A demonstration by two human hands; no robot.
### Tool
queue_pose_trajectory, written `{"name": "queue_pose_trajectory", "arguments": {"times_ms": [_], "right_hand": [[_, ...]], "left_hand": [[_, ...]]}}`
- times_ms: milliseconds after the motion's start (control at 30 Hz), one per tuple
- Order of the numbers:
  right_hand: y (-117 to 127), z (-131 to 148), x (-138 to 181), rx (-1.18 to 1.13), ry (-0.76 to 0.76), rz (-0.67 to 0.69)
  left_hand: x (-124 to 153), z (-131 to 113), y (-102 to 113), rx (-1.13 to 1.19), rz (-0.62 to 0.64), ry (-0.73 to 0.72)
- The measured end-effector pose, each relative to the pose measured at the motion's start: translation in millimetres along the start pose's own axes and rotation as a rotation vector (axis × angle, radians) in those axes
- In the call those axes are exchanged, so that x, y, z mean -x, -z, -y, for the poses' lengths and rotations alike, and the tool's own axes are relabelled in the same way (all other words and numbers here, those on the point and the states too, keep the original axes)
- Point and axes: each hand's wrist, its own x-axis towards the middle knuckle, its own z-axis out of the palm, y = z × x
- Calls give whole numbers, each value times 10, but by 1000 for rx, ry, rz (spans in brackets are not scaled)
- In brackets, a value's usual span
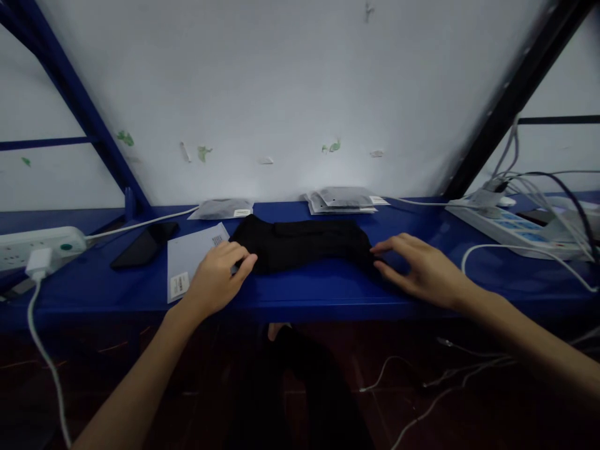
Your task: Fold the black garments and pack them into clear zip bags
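Note:
A length of folded black cloth [304, 244], which looks like a sock or a similar knitted garment, lies across the blue table in front of me. At its left end my left hand [220, 272] has thumb and fingers closed on the edge, partly over a white printed card [187, 256]. My right hand [417, 265] pinches the right end between thumb and index finger, the other fingers bent behind. The cloth lies flat with a narrow fold along its far side. Dim light hides its finer detail.
Translucent packets [344, 199] lie along the wall, with another packet [222, 209] further left. A black phone [145, 245] lies beside the card. Power strips [42, 247] with white cables stand at both sides. Loose cables [440, 400] trail below the table's blue front edge [328, 306].

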Motion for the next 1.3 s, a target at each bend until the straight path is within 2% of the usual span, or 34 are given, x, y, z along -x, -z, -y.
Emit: {"name": "queue_pose_trajectory", "arguments": {"times_ms": [133, 333, 533, 967, 1167, 1300], "right_hand": [[-44, -6, 112, -38, 2, 102], [-79, -63, 93, -45, -75, 56], [-93, -72, 131, -62, -79, 27], [-51, -27, 118, -78, -96, 23], [-23, 0, 139, -128, -90, 29], [29, 31, 148, -119, -165, -96]], "left_hand": [[137, 110, -72, -38, 50, 4], [177, 162, -62, -65, 31, 90], [176, 134, -57, 5, 16, 101], [177, 57, -43, -18, 9, 93], [197, 47, -19, -14, 4, 142], [145, 12, 19, -67, -64, 110]]}}
